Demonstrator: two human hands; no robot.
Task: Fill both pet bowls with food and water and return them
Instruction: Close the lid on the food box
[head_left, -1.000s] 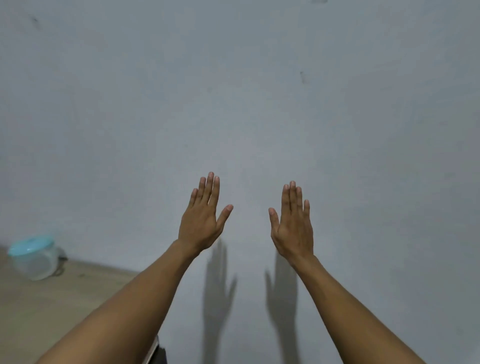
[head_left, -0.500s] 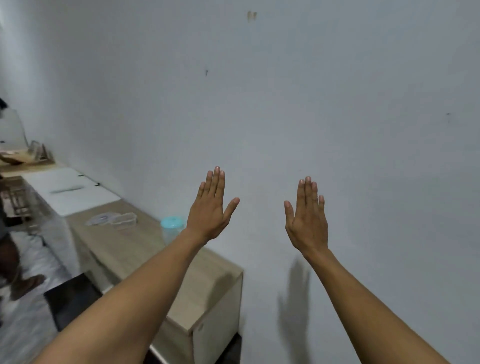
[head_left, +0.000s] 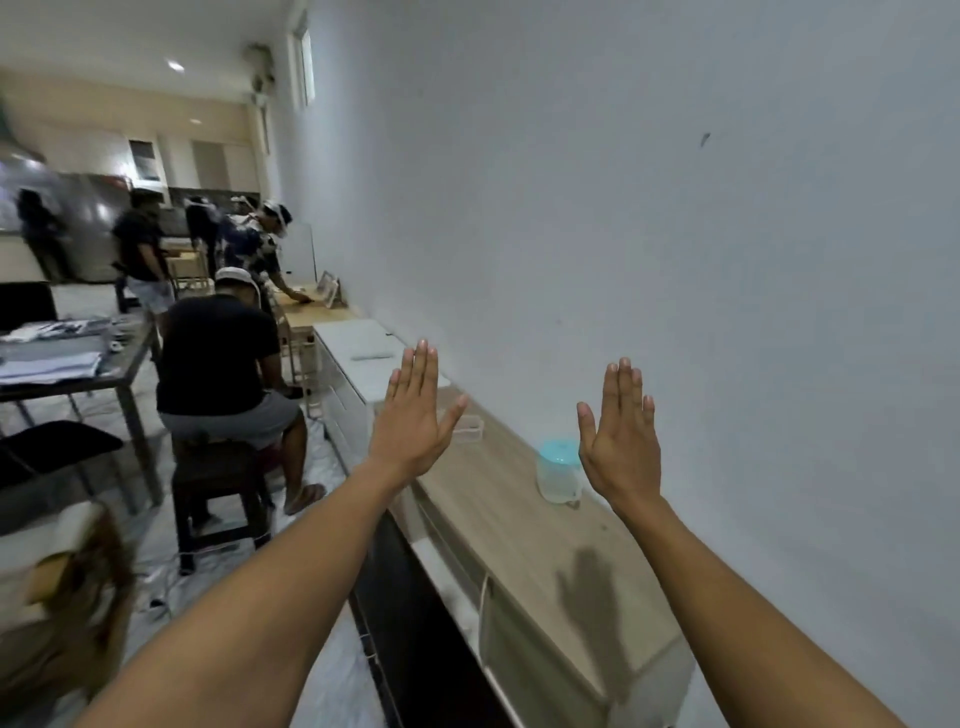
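Observation:
My left hand (head_left: 413, 415) and my right hand (head_left: 622, 435) are both raised in front of me, backs toward the camera, fingers straight and together, holding nothing. Between them, on a long wooden cabinet top (head_left: 498, 509) along the white wall, stands a clear plastic jug with a light blue lid (head_left: 558, 470). A small clear container (head_left: 469, 427) lies on the cabinet just past my left thumb. No pet bowl shows in this view.
A person in a black shirt sits on a dark stool (head_left: 218, 488) left of the cabinet. A dark table with papers (head_left: 67, 364) stands at the left. Several people stand further back. A white counter (head_left: 363, 343) continues the cabinet line.
The view has swung left from the bare wall to the room; the cabinet, jug and people have come into sight. Both hands stay raised and flat.

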